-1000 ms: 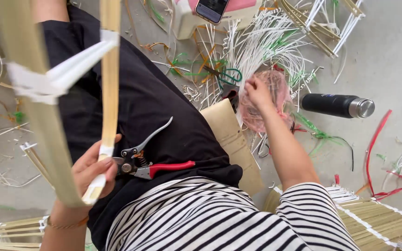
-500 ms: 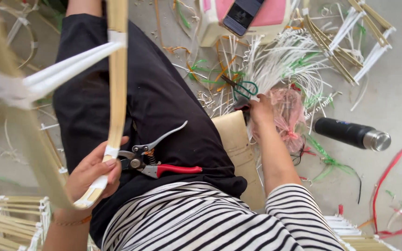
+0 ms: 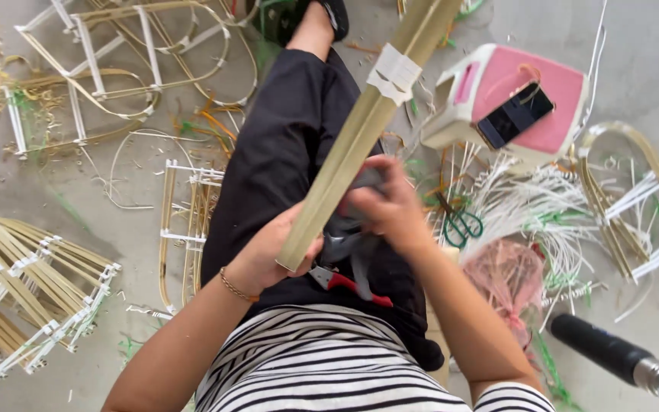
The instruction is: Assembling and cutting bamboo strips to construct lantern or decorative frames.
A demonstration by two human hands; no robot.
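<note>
Gripping one bamboo strip (image 3: pixel 360 133): left hand (image 3: pixel 272 252); right hand (image 3: pixel 390 206) closed beside it.

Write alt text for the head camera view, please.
Seen from above, a seated person's left hand and right hand grip a long bamboo strip over red-handled pruning shears on their lap. Bamboo frames and a pink stool lie around.

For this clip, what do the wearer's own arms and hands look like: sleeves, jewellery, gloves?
Both hands are bare, with no gloves. The left hand has a thin gold-coloured bracelet at the wrist. The right hand shows no jewellery. Both forearms are uncovered. A short sleeve with black and white stripes shows on the right upper arm, matching the striped top.
</note>
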